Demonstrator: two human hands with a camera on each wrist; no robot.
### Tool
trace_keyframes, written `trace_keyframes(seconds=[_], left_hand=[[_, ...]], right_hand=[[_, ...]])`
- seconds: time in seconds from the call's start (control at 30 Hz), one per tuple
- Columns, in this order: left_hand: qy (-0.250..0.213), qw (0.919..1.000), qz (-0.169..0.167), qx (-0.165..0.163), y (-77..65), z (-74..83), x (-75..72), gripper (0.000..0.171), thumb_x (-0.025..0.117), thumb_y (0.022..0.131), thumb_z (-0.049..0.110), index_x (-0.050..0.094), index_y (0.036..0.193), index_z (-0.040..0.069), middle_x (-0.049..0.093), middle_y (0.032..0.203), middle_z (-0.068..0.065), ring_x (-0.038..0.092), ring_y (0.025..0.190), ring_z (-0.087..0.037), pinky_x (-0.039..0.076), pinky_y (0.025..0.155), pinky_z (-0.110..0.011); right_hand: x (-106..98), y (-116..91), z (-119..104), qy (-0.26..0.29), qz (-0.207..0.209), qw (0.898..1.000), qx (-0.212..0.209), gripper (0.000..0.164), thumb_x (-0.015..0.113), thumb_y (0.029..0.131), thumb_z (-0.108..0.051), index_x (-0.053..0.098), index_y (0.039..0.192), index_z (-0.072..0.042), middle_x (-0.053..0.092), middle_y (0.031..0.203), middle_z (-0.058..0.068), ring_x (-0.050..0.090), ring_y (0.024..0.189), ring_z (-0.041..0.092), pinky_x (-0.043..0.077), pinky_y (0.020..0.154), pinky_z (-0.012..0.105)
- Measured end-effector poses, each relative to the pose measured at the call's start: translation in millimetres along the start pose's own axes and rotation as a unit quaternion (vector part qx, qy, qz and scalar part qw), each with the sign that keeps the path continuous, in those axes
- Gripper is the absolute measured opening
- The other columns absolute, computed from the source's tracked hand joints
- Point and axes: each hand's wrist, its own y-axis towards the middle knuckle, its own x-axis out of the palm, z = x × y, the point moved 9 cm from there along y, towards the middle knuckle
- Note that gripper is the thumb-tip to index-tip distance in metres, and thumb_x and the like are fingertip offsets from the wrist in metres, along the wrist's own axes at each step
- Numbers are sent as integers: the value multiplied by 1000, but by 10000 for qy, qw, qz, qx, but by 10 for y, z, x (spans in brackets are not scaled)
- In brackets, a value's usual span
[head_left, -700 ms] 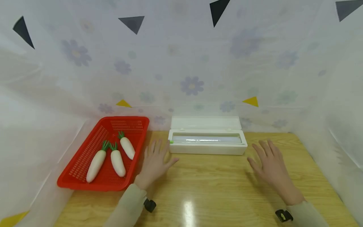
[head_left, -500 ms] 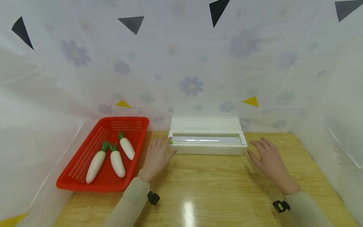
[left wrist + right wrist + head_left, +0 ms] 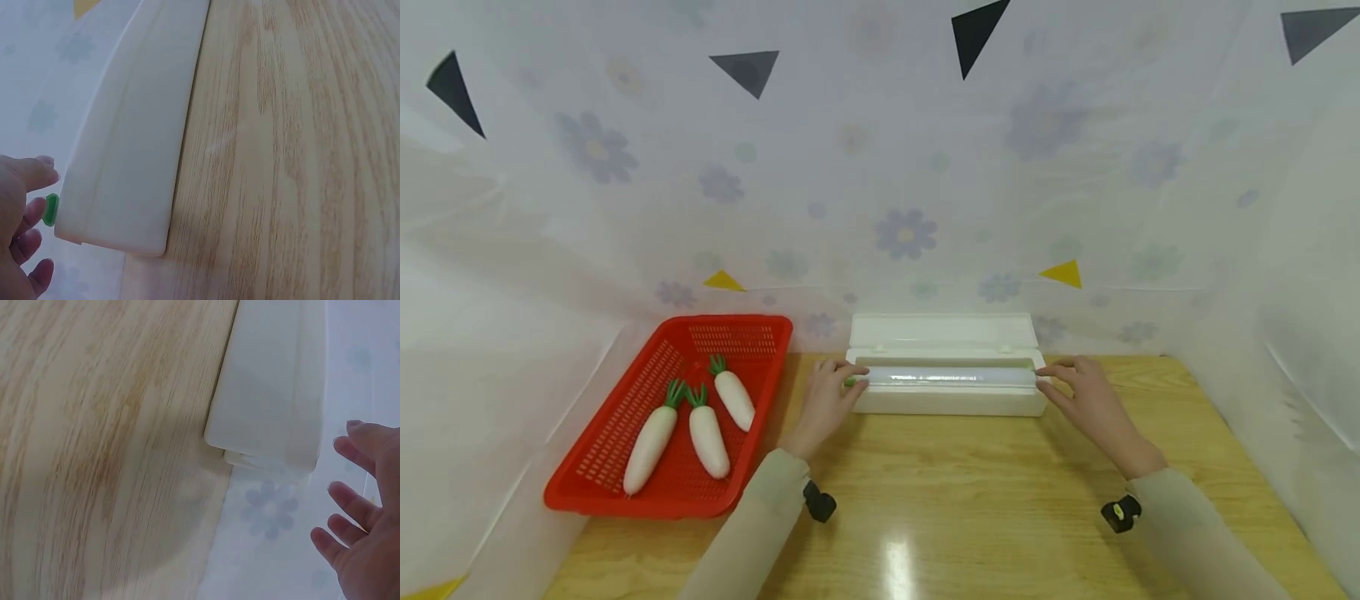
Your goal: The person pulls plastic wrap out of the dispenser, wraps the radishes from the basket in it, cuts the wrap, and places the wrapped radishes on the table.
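Observation:
A long white box (image 3: 951,403) stands near the back of the table with its lid (image 3: 942,331) tipped back. Along its top lies a shiny roll of cling film (image 3: 951,377), overlapping the front rim in the head view. My left hand (image 3: 824,405) pinches the roll's left end between thumb and fingers. At the opposite end, the thumb and fingers of my right hand (image 3: 1092,410) pinch the roll too. A small green piece (image 3: 51,210) shows beside the left fingers (image 3: 37,172) in the left wrist view. From the right wrist, the right fingers (image 3: 350,503) appear just past the box end.
To the left, a red plastic basket (image 3: 625,506) holds three white radishes (image 3: 650,450) with green tops. The wooden table (image 3: 970,508) runs in front of the box. A pale flowered sheet (image 3: 820,167) hangs behind and at both sides.
Both hands have moved inward to the roll's two ends and closed their fingers there. The roll now sits higher and nearer the front rim of the box.

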Motion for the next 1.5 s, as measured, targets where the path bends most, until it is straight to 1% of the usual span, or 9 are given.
trace_keyframes(seconds=[0.13, 0.23, 0.37, 0.67, 0.97, 1.13, 1.23, 1.37, 1.5], left_hand=[[-150, 9998, -37, -118, 9, -54, 22, 15, 76, 96, 16, 80, 109, 9, 63, 108, -12, 50, 103, -32, 42, 87, -44], [-139, 9998, -4, -125, 15, -78, 31, 11, 76, 96, 13, 80, 106, 9, 63, 106, -11, 50, 102, -31, 43, 85, -43], [-172, 9997, -29, -166, 18, -103, 47, 9, 75, 97, 10, 80, 103, 9, 62, 105, -10, 50, 101, -30, 42, 84, -41], [-382, 9986, -110, -361, 20, -164, 66, 11, 78, 95, 17, 82, 103, 10, 61, 109, -10, 49, 102, -28, 43, 82, -38], [-404, 9975, -140, -572, 44, -163, 70, 10, 78, 95, 17, 82, 99, 9, 61, 109, -11, 50, 105, -30, 44, 86, -40], [-188, 9986, -93, -492, 81, -95, 55, 9, 78, 95, 14, 80, 95, 5, 61, 104, -12, 53, 104, -31, 47, 87, -44], [-79, 9984, -116, -543, 96, -92, 71, 10, 76, 96, 14, 78, 95, 5, 60, 104, -11, 52, 103, -29, 47, 86, -42], [-94, 9983, -113, -571, 113, -96, 94, 12, 73, 99, 15, 76, 97, 4, 61, 106, -12, 52, 104, -29, 48, 87, -42], [-154, 9992, 18, -361, 149, -52, 71, 14, 71, 100, 13, 76, 98, 1, 62, 105, -16, 53, 105, -34, 48, 91, -46]], right_hand=[[66, 40, 18, 108, -169, 9998, 35, 21, 76, 95, -10, 77, 114, -1, 51, 137, 37, 41, 128, 57, 36, 99, 73], [95, 41, 33, 200, -284, 9992, 173, 22, 74, 97, -11, 76, 116, -1, 45, 144, 38, 35, 134, 60, 32, 103, 74], [126, 46, 73, 292, -405, 9982, 344, 22, 72, 99, -12, 76, 116, 0, 41, 147, 39, 32, 136, 61, 30, 105, 75], [218, 58, 139, 315, -553, 9977, 252, 15, 70, 99, -8, 78, 111, -2, 39, 148, 41, 32, 135, 64, 29, 105, 77], [195, 111, 111, 432, -124, 9988, 169, 9, 75, 95, -9, 79, 96, -1, 45, 144, 42, 37, 132, 63, 30, 104, 77], [185, 140, 70, 322, 62, 9994, 93, 7, 77, 93, -6, 79, 90, -1, 47, 143, 40, 39, 131, 62, 31, 104, 76], [181, 151, 48, 265, 152, 9995, 68, 7, 76, 93, -4, 78, 88, 0, 48, 142, 40, 40, 130, 62, 30, 105, 76], [187, 179, 44, 159, 184, 9997, 76, 10, 73, 95, -3, 75, 86, 0, 50, 139, 41, 42, 128, 62, 31, 105, 75], [203, 227, 63, 186, 15, 9996, 224, 15, 68, 100, -4, 72, 87, 1, 50, 138, 42, 41, 130, 61, 30, 107, 75]])
